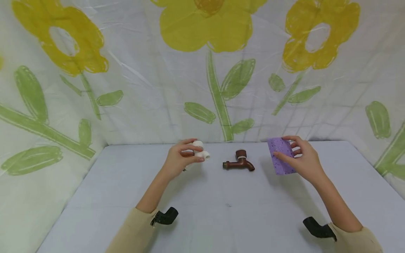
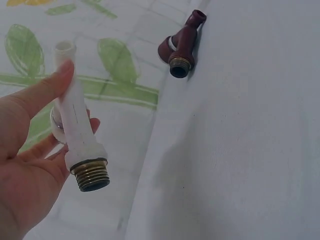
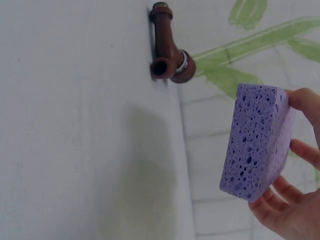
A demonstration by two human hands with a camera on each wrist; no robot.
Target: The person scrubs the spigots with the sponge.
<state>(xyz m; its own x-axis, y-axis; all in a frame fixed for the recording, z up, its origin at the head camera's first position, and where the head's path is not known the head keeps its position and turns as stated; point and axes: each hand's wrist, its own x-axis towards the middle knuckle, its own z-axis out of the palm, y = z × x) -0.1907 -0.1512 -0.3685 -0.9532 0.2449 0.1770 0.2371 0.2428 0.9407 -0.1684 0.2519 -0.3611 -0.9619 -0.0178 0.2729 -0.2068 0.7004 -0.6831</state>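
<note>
- Left hand (image 1: 180, 158) is lifted off the pale grey table (image 1: 221, 211), roughly mid-table and closer to the far edge. Thumb and fingers are curled round a white plastic tap with a brass threaded end (image 2: 82, 145), so it's a proper hold, not just a touch.
- Right hand (image 1: 303, 158) is up too, over on the right side, pinching a purple rectangular sponge full of little holes (image 1: 281, 156) between the thumb and fingers. The sponge stands on edge, clear of the surface.
- Black wrist camera mounts (image 1: 164, 216) show on both forearms near the front edge, just ahead of the beige sleeves (image 1: 136, 233).
- Between the two hands a reddish-brown plastic tap with a pale ring at its collar (image 1: 239, 161) lies on the table, nobody touching it.
- Behind the far edge hangs a white plastic sheet printed with yellow flowers and green leaves (image 1: 209, 70).
</note>
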